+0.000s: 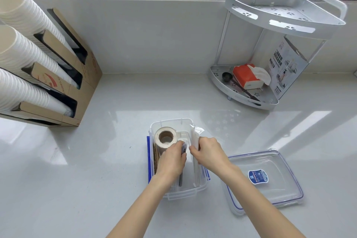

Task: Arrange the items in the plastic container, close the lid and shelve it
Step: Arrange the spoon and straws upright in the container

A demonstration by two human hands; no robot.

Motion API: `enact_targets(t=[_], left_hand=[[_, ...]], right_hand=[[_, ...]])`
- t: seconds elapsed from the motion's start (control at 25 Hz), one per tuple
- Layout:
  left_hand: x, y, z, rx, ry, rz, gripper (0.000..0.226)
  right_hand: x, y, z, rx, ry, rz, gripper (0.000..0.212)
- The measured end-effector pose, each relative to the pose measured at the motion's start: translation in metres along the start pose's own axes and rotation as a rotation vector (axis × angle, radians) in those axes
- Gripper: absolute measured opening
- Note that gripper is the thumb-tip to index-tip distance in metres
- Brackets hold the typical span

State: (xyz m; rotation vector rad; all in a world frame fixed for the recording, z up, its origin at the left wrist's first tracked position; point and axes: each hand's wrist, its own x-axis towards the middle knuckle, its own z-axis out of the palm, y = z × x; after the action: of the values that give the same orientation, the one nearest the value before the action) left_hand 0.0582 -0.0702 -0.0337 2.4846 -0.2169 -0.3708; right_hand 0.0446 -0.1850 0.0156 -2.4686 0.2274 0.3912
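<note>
A clear plastic container (pixel 170 121) with blue side clips stands on the counter in front of me. Inside it a brown tape roll (pixel 165 137) stands on end at the left, and white packets (pixel 195 135) stand upright at the right. My left hand (pixel 171 157) is inside the container, fingers closed on a small dark-and-white item beside the roll. My right hand (pixel 207 151) pinches the white packets at their top edge. The clear lid (pixel 270 177) with blue seal and blue label lies flat on the counter to the right.
A white two-tier corner shelf (pixel 280 11) stands at the back right; its lower tier holds an orange tissue pack (pixel 246 75) and a printed box (pixel 286 67). A cardboard dispenser (pixel 63 83) with stacks of paper cups sits at left. A window ledge runs behind.
</note>
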Motion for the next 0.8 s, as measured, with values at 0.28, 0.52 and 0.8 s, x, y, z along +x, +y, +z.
enact_targets(t=[0.28,0.52,0.8], left_hand=[[-0.001,-0.005,0.0,-0.016,0.016,-0.034,0.031],[-0.002,-0.006,-0.001,-0.034,0.027,-0.039,0.024],[-0.002,-0.006,-0.001,-0.048,0.024,-0.048,0.019]], right_hand=[[0.002,-0.022,0.008,-0.183,-0.045,0.043,0.014],[0.002,-0.025,0.013,-0.262,-0.017,0.062,0.026],[-0.003,-0.015,0.02,-0.276,0.046,0.008,0.021]])
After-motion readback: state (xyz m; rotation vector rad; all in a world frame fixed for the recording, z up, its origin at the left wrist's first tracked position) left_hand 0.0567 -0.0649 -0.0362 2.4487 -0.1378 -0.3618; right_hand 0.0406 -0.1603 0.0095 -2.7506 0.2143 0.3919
